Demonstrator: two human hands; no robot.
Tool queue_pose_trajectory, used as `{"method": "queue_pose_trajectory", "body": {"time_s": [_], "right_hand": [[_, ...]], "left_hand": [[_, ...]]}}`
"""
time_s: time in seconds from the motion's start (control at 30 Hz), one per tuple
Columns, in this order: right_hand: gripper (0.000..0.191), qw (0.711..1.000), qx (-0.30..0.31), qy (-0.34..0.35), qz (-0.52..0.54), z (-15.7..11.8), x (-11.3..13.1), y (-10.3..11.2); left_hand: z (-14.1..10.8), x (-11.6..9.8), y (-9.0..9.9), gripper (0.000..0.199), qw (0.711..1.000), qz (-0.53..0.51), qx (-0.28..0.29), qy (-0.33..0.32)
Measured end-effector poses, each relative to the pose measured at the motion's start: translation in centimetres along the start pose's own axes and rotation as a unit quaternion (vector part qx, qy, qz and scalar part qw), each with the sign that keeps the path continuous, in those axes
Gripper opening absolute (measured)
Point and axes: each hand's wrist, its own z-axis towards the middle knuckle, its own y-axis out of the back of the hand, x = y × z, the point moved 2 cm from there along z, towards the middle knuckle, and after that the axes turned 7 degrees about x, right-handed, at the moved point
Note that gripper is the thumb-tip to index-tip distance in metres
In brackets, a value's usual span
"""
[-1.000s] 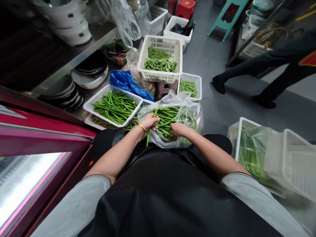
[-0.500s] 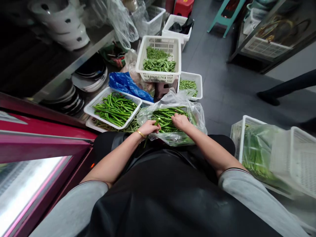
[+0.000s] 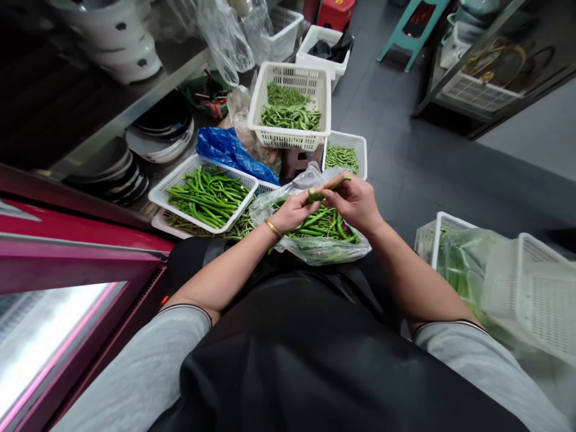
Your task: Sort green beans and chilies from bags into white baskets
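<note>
Over an open clear plastic bag [image 3: 310,249] of long green peppers [image 3: 321,223], my two hands are close together. My left hand [image 3: 293,211], with a gold bangle at the wrist, is closed round green peppers whose cut-looking ends show at its fingertips. My right hand [image 3: 355,201] pinches a long green pepper [image 3: 335,185] that stretches across toward the left fingers. To the left, a white basket [image 3: 155,195] holds more long green peppers [image 3: 209,195]. It sits over another tray [image 3: 162,223] with duller green pods.
Beyond the bag are a white basket [image 3: 290,139] of cut greens, a smaller basket [image 3: 363,159] of short beans and a blue plastic bag [image 3: 231,153]. A shelf [image 3: 135,111] with bowls stands left; baskets [image 3: 434,240] with bagged greens sit right.
My right hand has risen from the peppers in the bag and now holds one. My left hand has moved right and up toward it. The leg at the far right has mostly left view.
</note>
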Motion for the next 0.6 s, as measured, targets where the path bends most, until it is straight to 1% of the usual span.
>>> {"method": "queue_pose_trajectory", "body": {"time_s": [0.03, 0.1, 0.13, 0.17, 0.23, 0.3, 0.33, 0.37, 0.4, 0.43, 0.47, 0.5, 0.53, 0.6], "right_hand": [[0.017, 0.999, 0.002, -0.002, -0.035, 0.1, -0.3, -0.4], [0.018, 0.987, 0.024, -0.023, -0.154, 0.5, -1.2, -1.2], [0.020, 0.975, 0.049, -0.047, -0.211, 0.7, -1.9, -1.7], [0.022, 0.959, 0.090, -0.073, -0.260, 0.9, -2.8, -2.3], [0.026, 0.911, 0.216, -0.122, -0.330, 0.8, -4.9, -3.8], [0.031, 0.848, 0.352, -0.150, -0.367, 0.1, -6.8, -5.4], [0.033, 0.822, 0.400, -0.157, -0.375, -0.3, -7.5, -6.1], [0.034, 0.804, 0.429, -0.161, -0.379, -0.6, -7.9, -6.5], [0.034, 0.795, 0.443, -0.163, -0.380, -0.9, -8.1, -6.7], [0.032, 0.793, 0.448, -0.161, -0.380, -0.9, -8.0, -6.5], [0.031, 0.798, 0.443, -0.154, -0.378, -0.8, -7.6, -6.1], [0.030, 0.809, 0.430, -0.142, -0.374, -0.5, -7.0, -5.4], [0.030, 0.827, 0.409, -0.124, -0.366, -0.1, -6.2, -4.4], [0.030, 0.878, 0.351, -0.080, -0.315, 0.7, -4.3, -2.2]], "left_hand": [[-0.4, -0.2, -0.2, 0.032, 0.999, -0.023, 0.014, 0.040], [-1.3, -0.7, -0.6, 0.025, 0.987, -0.069, 0.023, 0.142], [-1.8, -0.9, -0.6, 0.023, 0.979, -0.084, 0.018, 0.187], [-2.3, -1.2, -0.5, 0.021, 0.972, -0.091, 0.005, 0.216], [-3.0, -1.7, 0.3, 0.021, 0.969, -0.087, -0.026, 0.231], [-3.3, -1.8, 1.6, 0.020, 0.971, -0.068, -0.058, 0.222], [-3.3, -1.6, 2.2, 0.019, 0.971, -0.054, -0.066, 0.225], [-3.3, -1.3, 2.7, 0.016, 0.969, -0.035, -0.065, 0.234], [-3.1, -0.9, 3.0, 0.013, 0.967, -0.010, -0.062, 0.246], [-2.8, -0.5, 3.2, 0.013, 0.966, 0.025, -0.058, 0.250], [-2.4, 0.0, 3.2, 0.015, 0.967, 0.070, -0.051, 0.241], [-1.9, 0.4, 3.0, 0.017, 0.967, 0.118, -0.040, 0.220], [-1.4, 0.7, 2.6, 0.019, 0.967, 0.164, -0.026, 0.191], [-0.6, 1.1, 1.9, 0.023, 0.966, 0.223, 0.008, 0.131]]}}
